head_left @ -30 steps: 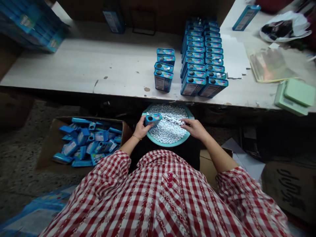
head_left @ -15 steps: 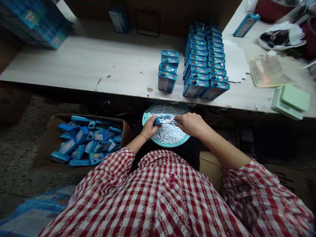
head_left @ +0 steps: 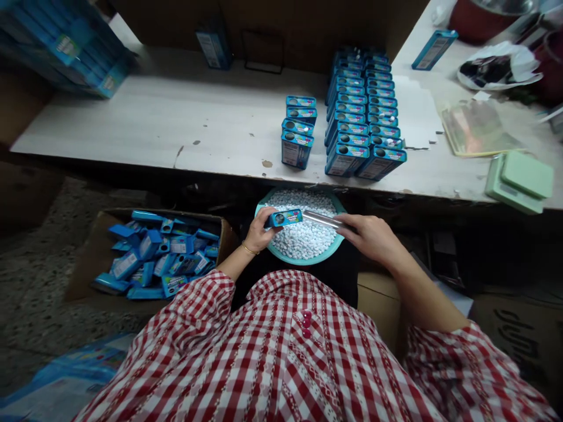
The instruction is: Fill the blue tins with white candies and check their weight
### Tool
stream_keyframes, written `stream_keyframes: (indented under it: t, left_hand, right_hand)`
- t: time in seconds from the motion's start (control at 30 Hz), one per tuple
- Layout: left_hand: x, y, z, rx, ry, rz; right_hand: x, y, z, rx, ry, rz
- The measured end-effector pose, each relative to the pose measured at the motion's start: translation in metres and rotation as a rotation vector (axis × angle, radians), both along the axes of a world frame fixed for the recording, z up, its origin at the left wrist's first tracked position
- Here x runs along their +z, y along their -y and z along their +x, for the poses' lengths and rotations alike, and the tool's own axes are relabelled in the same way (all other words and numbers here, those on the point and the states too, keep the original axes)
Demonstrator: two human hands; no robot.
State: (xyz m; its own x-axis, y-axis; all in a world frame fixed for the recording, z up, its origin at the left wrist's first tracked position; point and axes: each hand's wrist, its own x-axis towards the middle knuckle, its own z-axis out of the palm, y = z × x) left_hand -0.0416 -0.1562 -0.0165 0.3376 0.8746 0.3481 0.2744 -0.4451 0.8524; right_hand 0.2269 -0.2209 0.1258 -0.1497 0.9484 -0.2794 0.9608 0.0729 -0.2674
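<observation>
My left hand (head_left: 259, 231) is closed around a small blue candy box (head_left: 287, 218), its printed end with a dark round spot facing up. In my right hand (head_left: 372, 235) is a narrow metal scoop (head_left: 324, 220), its tip close to the right end of the box. Both are above a turquoise basin (head_left: 303, 261) full of small white candies (head_left: 301, 245), which sits at my lap. Whether any candies are in the scoop or the box I cannot tell.
A carton (head_left: 226, 240) of loose blue boxes stands at lower left. On the white table (head_left: 145, 129) are rows of upright blue boxes (head_left: 347, 158), a shorter row (head_left: 297, 149), a green scale (head_left: 521, 181) and a white plastic bag (head_left: 525, 64). Wrapped blue packs (head_left: 79, 53) are stacked far left.
The scoop has moved right and up from the candies, now plainly visible. My left hand has turned the box so that its printed end shows. My right hand has shifted right.
</observation>
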Motion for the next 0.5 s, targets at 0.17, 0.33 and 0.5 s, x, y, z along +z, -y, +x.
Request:
stream_keyframes:
  t: [0.17,0.33,0.5]
  left_hand:
    - [0.029,-0.042,0.012,0.071,0.104,0.033]
    - [0.033,-0.113,0.042,0.045,0.136,-0.002]
    - [0.024,-0.150,0.061,0.246,-0.010,-0.084]
  right_hand:
    - [-0.046,0.022,0.041,-0.214,-0.291,0.043]
    - [-0.077,0.031,0.045,-0.326,-0.465,0.047]
    - [-0.088,0.036,0.032,-0.357,-0.553,0.015]
